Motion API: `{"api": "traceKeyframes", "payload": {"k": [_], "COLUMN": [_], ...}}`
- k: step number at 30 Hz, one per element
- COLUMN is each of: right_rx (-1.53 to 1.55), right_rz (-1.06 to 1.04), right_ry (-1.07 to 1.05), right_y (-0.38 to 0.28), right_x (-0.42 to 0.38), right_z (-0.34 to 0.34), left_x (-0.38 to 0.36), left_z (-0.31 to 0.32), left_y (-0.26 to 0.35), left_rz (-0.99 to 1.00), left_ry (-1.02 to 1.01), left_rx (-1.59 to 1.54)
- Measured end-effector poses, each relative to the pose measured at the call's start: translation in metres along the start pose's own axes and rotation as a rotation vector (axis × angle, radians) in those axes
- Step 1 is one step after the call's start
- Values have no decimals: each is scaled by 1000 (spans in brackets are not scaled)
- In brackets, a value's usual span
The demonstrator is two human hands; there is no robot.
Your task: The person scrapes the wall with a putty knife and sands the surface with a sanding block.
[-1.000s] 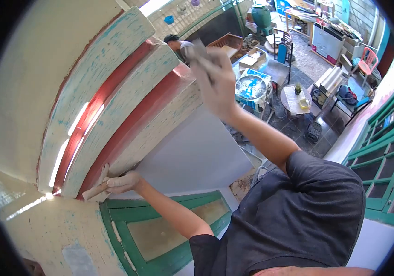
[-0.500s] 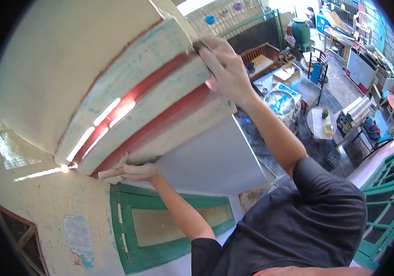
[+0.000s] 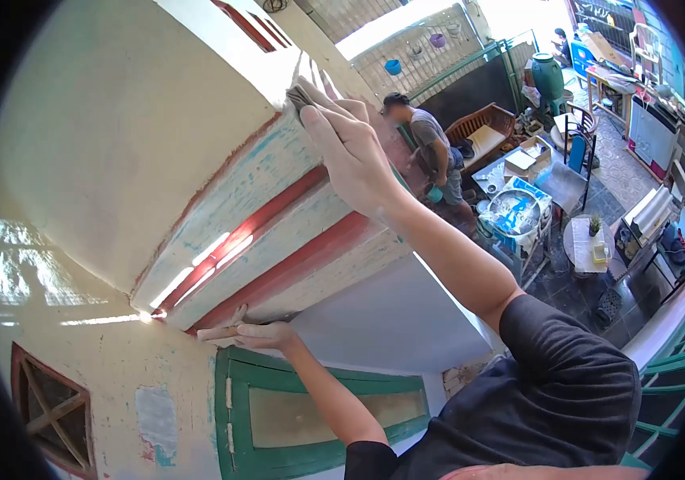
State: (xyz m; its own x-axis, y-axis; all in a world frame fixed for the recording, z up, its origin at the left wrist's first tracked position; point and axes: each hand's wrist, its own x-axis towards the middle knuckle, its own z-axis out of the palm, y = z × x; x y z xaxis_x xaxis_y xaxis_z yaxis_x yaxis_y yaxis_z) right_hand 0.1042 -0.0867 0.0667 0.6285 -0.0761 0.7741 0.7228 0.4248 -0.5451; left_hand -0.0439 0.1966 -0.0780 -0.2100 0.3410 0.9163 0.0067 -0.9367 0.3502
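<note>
Right hand (image 3: 342, 136) grips grey folded pad (image 3: 299, 98)

The pad is at the upper corner of the striped moulding (image 3: 278, 198). The left hand (image 3: 266, 334) is at the lower end, above the green frame (image 3: 240, 416); its grip I cannot tell.

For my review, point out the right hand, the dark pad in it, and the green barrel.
Right hand (image 3: 349, 150): head view, back of the hand.
Dark pad (image 3: 298, 98): head view, the part showing past the fingers.
Green barrel (image 3: 548, 78): head view, middle of its side.
</note>
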Motion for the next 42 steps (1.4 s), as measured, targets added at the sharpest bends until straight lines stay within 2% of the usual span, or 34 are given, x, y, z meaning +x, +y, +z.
{"api": "traceKeyframes", "payload": {"k": [4, 6, 9, 11, 13, 14, 15, 18, 22, 24, 26, 28, 30, 34, 38, 42], "right_rx": [-80, -55, -58, -41, -62, -85, -88, -34, -39, 52, -80, -115, -9, -44, -182, -335], "right_rz": [-122, -176, -134, -80, -59, -42, -129, -162, -82, -77, -274, -318, -159, -153, -536, -697], "right_ry": [-45, -100, -130, -156, -179, -201, -148, -158, -125, -206, -108, -88, -108, -114, -4, 0], "right_y": [6, 7, -7, -16, -6, -2, -3, 6, -16, -3, 5, 10, 5, -11, -27, -63], "right_x": [-16, -26, 10, 29, 16, 7, -9, -25, 32, 41, 30, 12, 3, 64, 122, 151], "right_z": [-8, -15, -11, -3, -9, -13, -15, -20, -4, -2, -8, -13, -15, -10, 8, 26], "left_x": [-2, -4, -5, -5, -4, -4, -5, -6, -5, -1, -1, -2, -5, -5, -5, -3], "left_z": [1, 4, 8, 3, 4, 7, 10, 12, 6, 6, 8, 7, 7, 9, 10, 6], "left_y": [-3, 1, -2, -2, -3, -4, -4, -4, -1, 5, 4, 4, 2, -5, -8, -4], "left_rz": [-1, -66, -74, -52, -31, -58, -84, -98, -84, 13, -10, 3, -4, -9, 15, -5], "left_ry": [5, 19, 40, 29, 30, 41, 50, 83, 42, 52, 81, 45, 56, 54, 68, 33], "left_rx": [6, -4, -58, 24, 95, 8, -77, -86, -68, 62, 32, 6, -1, -75, -115, -62]}}
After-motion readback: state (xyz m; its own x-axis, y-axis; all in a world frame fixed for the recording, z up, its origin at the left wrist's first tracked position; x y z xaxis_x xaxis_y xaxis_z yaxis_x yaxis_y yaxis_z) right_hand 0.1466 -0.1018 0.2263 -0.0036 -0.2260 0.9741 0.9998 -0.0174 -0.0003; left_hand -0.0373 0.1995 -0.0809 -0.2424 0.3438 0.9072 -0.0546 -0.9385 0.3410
